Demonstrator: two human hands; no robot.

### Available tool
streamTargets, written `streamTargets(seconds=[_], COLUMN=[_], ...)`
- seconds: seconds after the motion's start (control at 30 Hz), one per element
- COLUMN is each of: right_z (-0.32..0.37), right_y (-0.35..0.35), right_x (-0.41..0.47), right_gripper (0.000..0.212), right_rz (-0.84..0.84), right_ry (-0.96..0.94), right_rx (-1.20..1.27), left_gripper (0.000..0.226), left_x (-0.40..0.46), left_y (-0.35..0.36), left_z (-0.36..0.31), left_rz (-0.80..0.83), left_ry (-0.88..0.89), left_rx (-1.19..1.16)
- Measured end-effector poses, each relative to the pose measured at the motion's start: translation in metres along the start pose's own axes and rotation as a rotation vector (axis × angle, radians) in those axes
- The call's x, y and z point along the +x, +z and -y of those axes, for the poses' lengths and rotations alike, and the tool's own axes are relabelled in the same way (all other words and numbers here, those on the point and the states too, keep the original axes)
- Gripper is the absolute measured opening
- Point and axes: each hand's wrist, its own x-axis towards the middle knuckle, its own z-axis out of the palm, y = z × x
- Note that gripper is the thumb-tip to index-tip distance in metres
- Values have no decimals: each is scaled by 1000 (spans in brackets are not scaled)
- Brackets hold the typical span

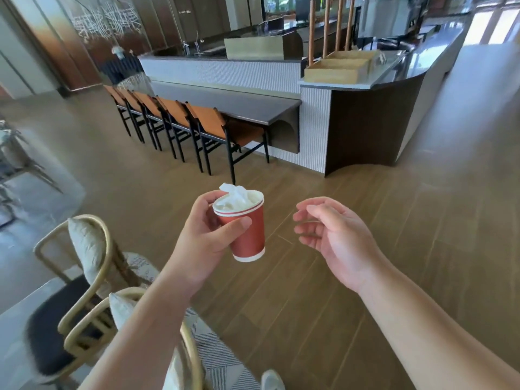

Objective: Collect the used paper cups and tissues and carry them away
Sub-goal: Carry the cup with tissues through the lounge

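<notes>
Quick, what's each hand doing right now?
Left hand: holding the red cup stuffed with tissue.
Right hand: open, holding nothing.

Wooden floor [365, 263] under chairs [70, 305], rug [222, 364].

A café or hotel lounge: a long service counter [222, 70] with taps [198, 46] and wooden trays [337, 67], a row of orange chairs [180, 119] at a bar ledge [230, 104], cushioned cane chairs [84, 277] on a rug [213, 358], and wide wood-plank floor [365, 220].
</notes>
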Motion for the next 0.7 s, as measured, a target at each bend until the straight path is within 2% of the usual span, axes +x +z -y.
streamTargets(seconds=[0.17,0.33,0.47,0.7], right_z=[-10,-16,-14,-10], right_y=[20,45,84,166], right_x=[87,197,298,434], right_gripper=[26,24,24,22], right_rz=[69,59,59,194], right_ry=[20,27,43,15], right_rx=[-77,-137,-165,-184], left_gripper=[72,76,76,72], left_x=[75,173,266,389], left_y=[-29,-64,-99,-158], left_z=[25,55,65,62], left_rz=[-87,-132,-137,-146], left_ry=[-18,-36,-41,2], left_rx=[-47,-107,-125,-93])
